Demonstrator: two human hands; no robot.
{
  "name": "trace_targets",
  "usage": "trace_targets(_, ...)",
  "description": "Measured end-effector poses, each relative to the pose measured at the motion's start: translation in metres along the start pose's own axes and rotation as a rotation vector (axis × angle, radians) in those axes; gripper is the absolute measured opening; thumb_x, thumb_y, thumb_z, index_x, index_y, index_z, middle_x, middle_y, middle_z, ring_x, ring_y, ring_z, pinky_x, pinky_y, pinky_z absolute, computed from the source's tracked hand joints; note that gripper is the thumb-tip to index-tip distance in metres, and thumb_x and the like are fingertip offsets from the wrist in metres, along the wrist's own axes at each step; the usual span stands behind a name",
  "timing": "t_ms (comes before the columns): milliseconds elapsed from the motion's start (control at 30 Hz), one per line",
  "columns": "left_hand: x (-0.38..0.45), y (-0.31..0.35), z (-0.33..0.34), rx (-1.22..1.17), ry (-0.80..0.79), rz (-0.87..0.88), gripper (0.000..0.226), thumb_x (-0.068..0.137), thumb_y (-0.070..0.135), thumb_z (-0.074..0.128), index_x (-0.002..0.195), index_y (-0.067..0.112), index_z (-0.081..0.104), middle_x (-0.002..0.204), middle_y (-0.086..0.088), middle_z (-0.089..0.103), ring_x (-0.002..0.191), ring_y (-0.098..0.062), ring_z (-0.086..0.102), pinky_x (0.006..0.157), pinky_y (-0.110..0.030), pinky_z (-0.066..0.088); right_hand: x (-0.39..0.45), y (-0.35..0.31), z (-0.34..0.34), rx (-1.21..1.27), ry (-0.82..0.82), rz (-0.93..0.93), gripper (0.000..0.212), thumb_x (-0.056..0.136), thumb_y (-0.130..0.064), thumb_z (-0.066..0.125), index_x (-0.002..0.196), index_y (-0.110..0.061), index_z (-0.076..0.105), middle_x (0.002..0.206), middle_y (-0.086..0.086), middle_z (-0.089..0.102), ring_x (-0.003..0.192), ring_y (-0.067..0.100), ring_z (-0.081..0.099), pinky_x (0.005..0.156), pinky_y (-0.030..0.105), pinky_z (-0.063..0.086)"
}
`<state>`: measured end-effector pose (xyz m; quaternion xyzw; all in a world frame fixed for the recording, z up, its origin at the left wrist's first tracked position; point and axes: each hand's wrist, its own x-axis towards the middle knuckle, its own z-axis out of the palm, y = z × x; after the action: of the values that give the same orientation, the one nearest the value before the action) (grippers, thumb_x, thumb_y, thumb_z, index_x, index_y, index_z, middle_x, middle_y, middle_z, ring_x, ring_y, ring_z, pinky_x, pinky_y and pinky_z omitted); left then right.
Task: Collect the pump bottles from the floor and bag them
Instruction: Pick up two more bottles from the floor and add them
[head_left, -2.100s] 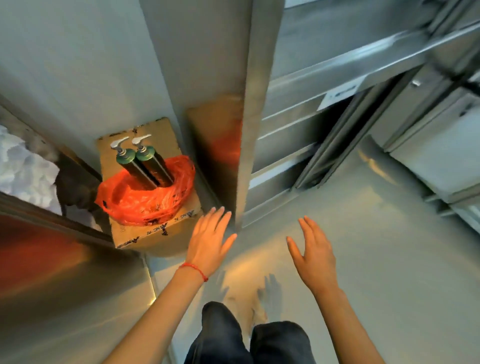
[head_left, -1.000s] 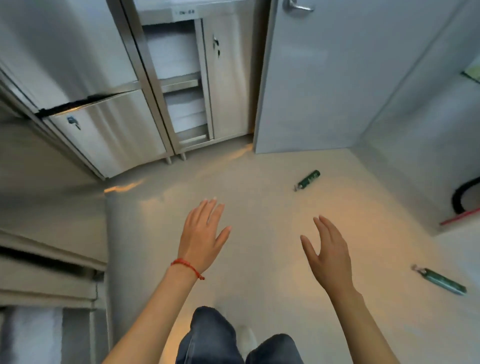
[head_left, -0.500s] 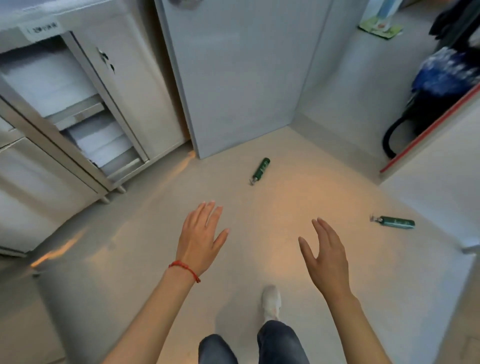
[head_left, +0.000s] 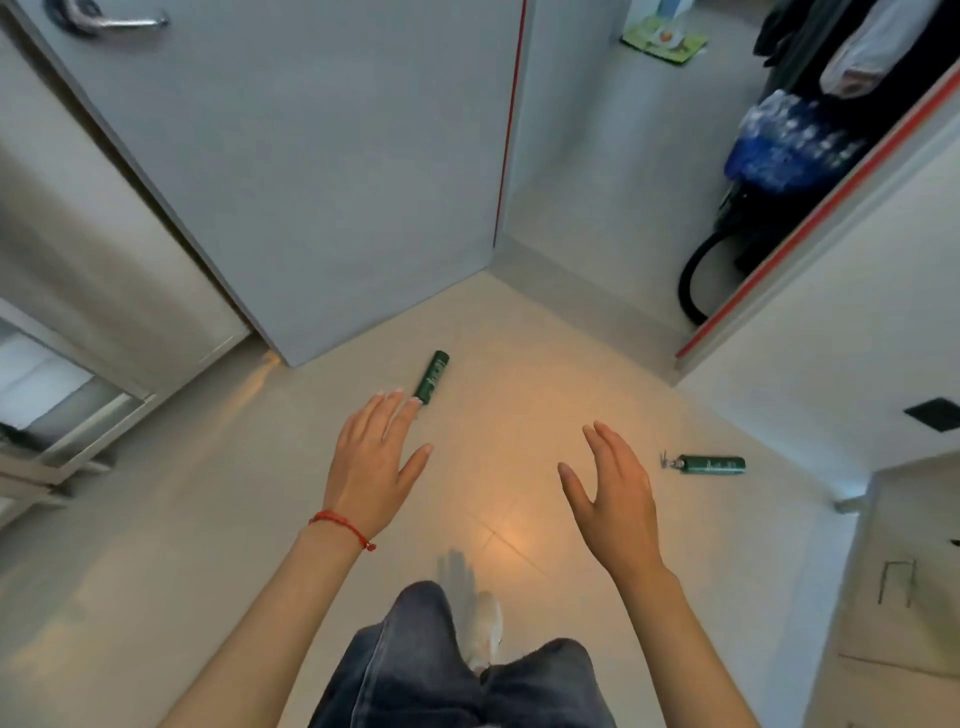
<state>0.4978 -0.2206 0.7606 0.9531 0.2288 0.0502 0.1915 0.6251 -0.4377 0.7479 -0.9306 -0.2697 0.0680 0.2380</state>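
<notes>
Two green bottles on floor, well apart: far bottle (head_left: 431, 377) past left hand (head_left: 375, 464) fingertips, near bottle (head_left: 710, 464) right of right hand (head_left: 615, 498). Both hands spread, holding nothing.

One pump bottle (head_left: 432, 376) lies on the floor (head_left: 208, 519) ahead by the door (head_left: 311, 156), another bottle (head_left: 710, 464) far right.
</notes>
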Motion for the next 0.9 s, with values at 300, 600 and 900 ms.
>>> trace_targets(300, 0.152, -0.005, 0.021, -0.007, -0.022, -0.077, 0.062, 0.087, 0.046, 0.031, 0.121, -0.002, 0.052, 0.127, -0.025, 0.054, 0.118, -0.042, 0.049, 0.097, -0.053, 0.039, 0.170, 0.018, 0.002, 0.006, -0.046, -0.018, 0.053, 0.091, -0.039, 0.048, 0.137, -0.014, 0.037, 0.146, 0.007, 0.039, 0.135, 0.022, 0.033, 0.110, 0.033, 0.022)
trace_targets(600, 0.311, -0.042, 0.013, -0.009, 0.004, -0.185, 0.075, 0.093, 0.052, 0.012, 0.115, -0.003, 0.056, 0.121, -0.025, 0.058, 0.112, -0.041, 0.054, 0.092, -0.054, 0.044, 0.366, -0.012, 0.007, -0.004, -0.118, -0.159, 0.052, 0.091, -0.036, 0.051, 0.136, -0.012, 0.039, 0.146, 0.009, 0.039, 0.135, 0.025, 0.033, 0.109, 0.038, 0.026)
trace_targets(900, 0.381, -0.067, -0.001, -0.028, 0.130, -0.508, 0.071, 0.092, 0.051, 0.017, 0.116, -0.002, 0.056, 0.122, -0.025, 0.058, 0.113, -0.042, 0.054, 0.094, -0.055, 0.042, 0.508, -0.056, 0.039, 0.062, -0.327, -0.390, 0.052, 0.090, -0.033, 0.052, 0.135, -0.011, 0.040, 0.146, 0.010, 0.039, 0.136, 0.024, 0.033, 0.110, 0.034, 0.023)
